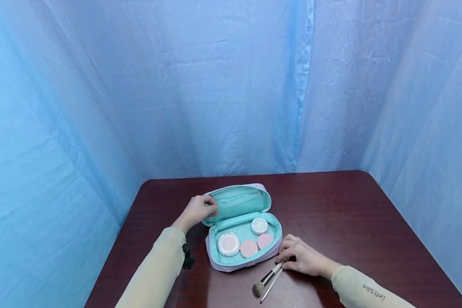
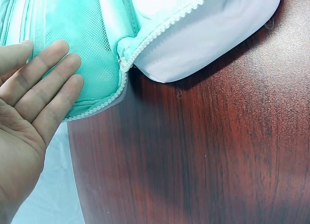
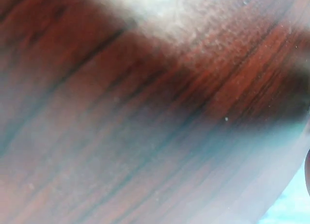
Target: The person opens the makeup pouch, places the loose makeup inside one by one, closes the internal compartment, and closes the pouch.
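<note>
An unzipped makeup pouch [image 1: 236, 268], lilac outside and mint green inside, lies on the table with its lid [image 1: 238, 201] folded back. In its base sit a round compact [image 1: 229, 244], a white patterned round case [image 1: 259, 226] and two pink round lids [image 1: 248, 248]. My left hand [image 1: 199, 210] is at the lid's left end; in the left wrist view its extended fingers [image 2: 51, 83] lie over the mesh pocket [image 2: 80, 30]. Just right of the pouch, my right hand [image 1: 302, 258] pinches two makeup brushes [image 1: 267, 279] by their handles, bristles toward me.
The dark red wooden table [image 1: 323, 205] has rounded back corners. Blue curtains [image 1: 231, 85] hang behind it and on both sides. The right wrist view shows mostly blurred tabletop [image 3: 145, 112], with a sliver of skin at its right edge.
</note>
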The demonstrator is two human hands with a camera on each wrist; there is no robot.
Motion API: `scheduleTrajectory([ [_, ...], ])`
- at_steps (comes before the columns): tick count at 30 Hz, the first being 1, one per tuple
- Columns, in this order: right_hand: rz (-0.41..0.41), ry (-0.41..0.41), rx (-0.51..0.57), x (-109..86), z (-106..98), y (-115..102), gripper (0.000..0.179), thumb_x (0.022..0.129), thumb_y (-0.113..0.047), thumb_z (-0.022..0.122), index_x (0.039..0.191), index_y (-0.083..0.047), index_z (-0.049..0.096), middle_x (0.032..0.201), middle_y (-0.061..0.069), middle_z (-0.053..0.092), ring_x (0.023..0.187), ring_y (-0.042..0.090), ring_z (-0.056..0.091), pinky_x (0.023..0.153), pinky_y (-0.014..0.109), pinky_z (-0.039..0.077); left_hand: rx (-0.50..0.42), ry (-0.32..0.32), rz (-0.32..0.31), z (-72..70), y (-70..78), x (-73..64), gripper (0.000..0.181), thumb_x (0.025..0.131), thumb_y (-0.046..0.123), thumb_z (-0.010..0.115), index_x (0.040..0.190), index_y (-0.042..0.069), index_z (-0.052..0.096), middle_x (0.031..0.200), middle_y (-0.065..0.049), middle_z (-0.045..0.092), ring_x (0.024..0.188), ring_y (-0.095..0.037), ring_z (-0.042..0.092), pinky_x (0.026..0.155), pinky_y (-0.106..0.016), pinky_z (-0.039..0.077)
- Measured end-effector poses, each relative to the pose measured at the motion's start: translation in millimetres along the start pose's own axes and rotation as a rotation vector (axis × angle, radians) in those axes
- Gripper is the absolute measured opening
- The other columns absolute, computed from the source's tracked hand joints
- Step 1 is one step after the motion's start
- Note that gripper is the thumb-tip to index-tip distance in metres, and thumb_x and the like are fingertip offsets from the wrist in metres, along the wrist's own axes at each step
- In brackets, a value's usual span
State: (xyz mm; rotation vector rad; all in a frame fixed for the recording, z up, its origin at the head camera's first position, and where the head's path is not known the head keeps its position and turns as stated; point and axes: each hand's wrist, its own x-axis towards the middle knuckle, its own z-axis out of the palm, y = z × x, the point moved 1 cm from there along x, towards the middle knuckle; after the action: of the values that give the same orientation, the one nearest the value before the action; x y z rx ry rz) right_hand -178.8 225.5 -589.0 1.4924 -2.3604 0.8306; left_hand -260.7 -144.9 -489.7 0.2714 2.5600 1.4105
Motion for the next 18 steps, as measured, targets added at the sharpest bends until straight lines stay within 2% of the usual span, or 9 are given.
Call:
scheduleTrajectory([
  [11, 0.076, -0.043, 0.003, -3.0, 4.6, 0.5, 0.022, 0.074, -0.022, 0.087, 0.092, -0.031, 0.077, 0.09, -0.02, 0.056, 0.094, 0.001, 0.049, 0.08, 0.026, 0.039, -0.001, 0.001, 0.0, -0.1, -1.2, -0.3, 0.013, 0.101, 0.014, 0.065, 0.101, 0.004, 0.072, 0.093, -0.016, 0.074, 0.092, -0.035, 0.072, 0.085, -0.053, 0.058],
  [18, 0.078, -0.054, 0.03, -2.0, 1.7, 2.5, 0.017, 0.077, -0.025, 0.086, 0.091, -0.031, 0.078, 0.088, -0.019, 0.057, 0.091, -0.001, 0.049, 0.079, 0.018, 0.04, 0.004, -0.004, 0.005, -0.4, -1.5, 0.5, 0.013, 0.102, 0.014, 0.064, 0.1, 0.004, 0.071, 0.093, -0.017, 0.074, 0.093, -0.036, 0.072, 0.085, -0.054, 0.058],
])
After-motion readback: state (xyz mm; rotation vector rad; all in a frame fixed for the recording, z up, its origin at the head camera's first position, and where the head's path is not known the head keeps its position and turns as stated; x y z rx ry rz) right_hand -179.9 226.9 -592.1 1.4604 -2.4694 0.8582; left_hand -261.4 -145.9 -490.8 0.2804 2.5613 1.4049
